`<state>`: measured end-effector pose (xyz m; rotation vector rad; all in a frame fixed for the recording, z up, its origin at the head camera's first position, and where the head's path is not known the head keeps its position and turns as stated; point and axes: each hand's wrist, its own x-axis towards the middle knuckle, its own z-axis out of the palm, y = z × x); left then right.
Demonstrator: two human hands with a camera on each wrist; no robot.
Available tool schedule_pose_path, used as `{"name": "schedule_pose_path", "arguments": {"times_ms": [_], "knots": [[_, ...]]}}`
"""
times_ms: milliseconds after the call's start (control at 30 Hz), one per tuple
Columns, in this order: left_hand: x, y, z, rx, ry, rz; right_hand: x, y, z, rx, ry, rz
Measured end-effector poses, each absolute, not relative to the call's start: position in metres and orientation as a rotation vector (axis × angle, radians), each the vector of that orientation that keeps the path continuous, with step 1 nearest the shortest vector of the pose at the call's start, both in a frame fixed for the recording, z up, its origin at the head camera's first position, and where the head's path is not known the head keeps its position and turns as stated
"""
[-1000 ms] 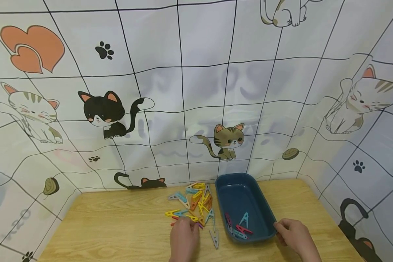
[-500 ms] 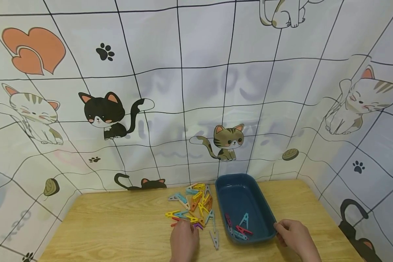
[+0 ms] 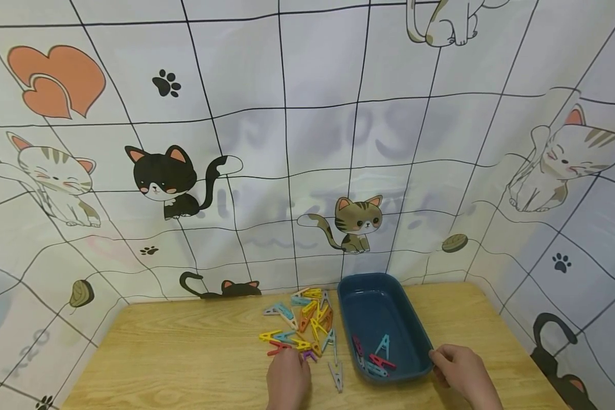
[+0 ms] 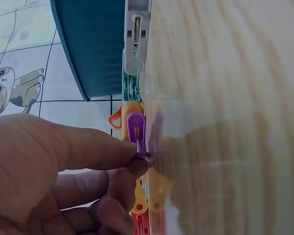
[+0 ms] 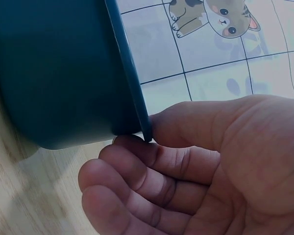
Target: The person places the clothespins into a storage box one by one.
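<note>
Head view: A counter (image 3: 184, 353) is shown across the lower frame, backed by a cat-printed wall covering (image 3: 251, 68). A pile of multicoloured clothespins (image 3: 304, 323) is located at lower centre. A blue bin (image 3: 374, 307) is positioned to the right of the pile; several pins, including a red pin (image 3: 381, 360) and a turquoise pin (image 3: 383, 344), are contained in its lower end. A grey pin (image 3: 337, 377) is laid between the bin and the left hand (image 3: 288, 378). A purple pin (image 3: 310, 356) is placed at the lower edge of the pile, beside the left hand. The right hand (image 3: 463, 370) is located at the bin's lower right corner.

Left wrist view: The purple pin is pinched at frame centre between thumb and index finger of the left hand. Other pins are aligned above and below it; the bin is seen at upper left.

Right wrist view: The bin's rim (image 5: 130, 71) is gripped, right of its lower end, by the fingers of the right hand.
</note>
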<state>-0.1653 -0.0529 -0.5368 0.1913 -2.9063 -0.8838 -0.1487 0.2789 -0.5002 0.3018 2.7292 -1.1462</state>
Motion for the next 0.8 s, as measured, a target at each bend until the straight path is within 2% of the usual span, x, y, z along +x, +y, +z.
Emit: {"name": "schedule_pose_path", "arguments": {"times_ms": [500,800], "knots": [[-0.159,-0.053,-0.514,0.214,-2.957,-0.914,-0.149,0.279,-0.501,0.309,2.732,-1.170],[-0.149,-0.049,-0.497,0.019,-2.793,-0.966,-0.148,0.278,-0.498,0.328,2.715,-1.197]]}}
